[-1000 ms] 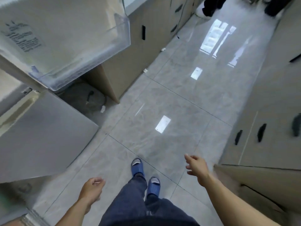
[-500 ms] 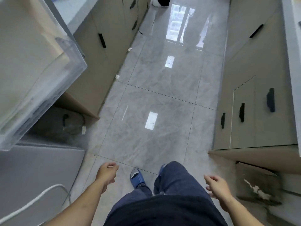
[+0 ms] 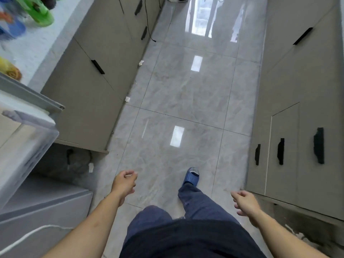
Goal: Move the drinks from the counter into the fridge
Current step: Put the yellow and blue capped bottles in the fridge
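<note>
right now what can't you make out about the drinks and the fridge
- Drinks on the counter, head view: green bottle and others cut off by the top-left edge and blurred; count and labels unreadable.
- Fridge inside: hidden behind the clear door bin at the left edge.

A person seen from above wears a black top (image 3: pixel 191 239) and dark blue denim trousers (image 3: pixel 201 203), slightly frayed near the waist. A blue slip-on sandal (image 3: pixel 191 176) with an open toe covers the one visible foot. Both forearms are bare, with no sleeves, watch or jewellery showing.
</note>
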### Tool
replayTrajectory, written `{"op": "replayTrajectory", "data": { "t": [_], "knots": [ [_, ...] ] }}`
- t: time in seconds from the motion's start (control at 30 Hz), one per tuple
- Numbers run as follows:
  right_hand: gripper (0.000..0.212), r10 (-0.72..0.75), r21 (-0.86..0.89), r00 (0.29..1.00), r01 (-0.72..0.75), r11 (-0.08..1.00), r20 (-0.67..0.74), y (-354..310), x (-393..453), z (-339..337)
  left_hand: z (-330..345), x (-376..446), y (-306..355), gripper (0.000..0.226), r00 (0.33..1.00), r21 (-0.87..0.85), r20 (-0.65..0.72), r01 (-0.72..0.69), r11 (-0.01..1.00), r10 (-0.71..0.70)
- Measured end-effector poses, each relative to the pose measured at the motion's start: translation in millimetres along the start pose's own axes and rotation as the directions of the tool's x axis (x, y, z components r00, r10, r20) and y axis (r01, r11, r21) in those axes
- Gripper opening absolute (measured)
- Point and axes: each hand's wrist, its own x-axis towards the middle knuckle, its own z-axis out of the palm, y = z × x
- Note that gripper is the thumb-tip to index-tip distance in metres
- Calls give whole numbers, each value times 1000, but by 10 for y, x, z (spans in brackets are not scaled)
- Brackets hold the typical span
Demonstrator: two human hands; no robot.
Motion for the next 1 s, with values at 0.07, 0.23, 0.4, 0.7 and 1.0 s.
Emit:
{"op": "replayTrajectory", "data": {
  "t": [0.07,0.23,0.4,0.7,1.0],
  "knots": [
    [26,-74,-56,997,75,996,21,-555,207,-117,50,51,158,18,1000,3,-25,-5,1000,5],
    [22,-227,-89,970,235,968,92,-1958,560,-245,111,186,459,17,998,-44,-55,24,999,-26],
    [24,-282,-122,946,303,945,163,-3033,783,-23,109,461,679,15,984,-155,-88,138,978,-153],
    [24,-311,-351,917,385,854,248,-4474,1059,354,-228,1275,1537,6,944,-314,-94,273,909,-316],
    [26,-326,-472,895,439,764,304,-5906,1454,765,-643,1822,2854,5,972,-467,-161,78,881,-172]
  ]
}}
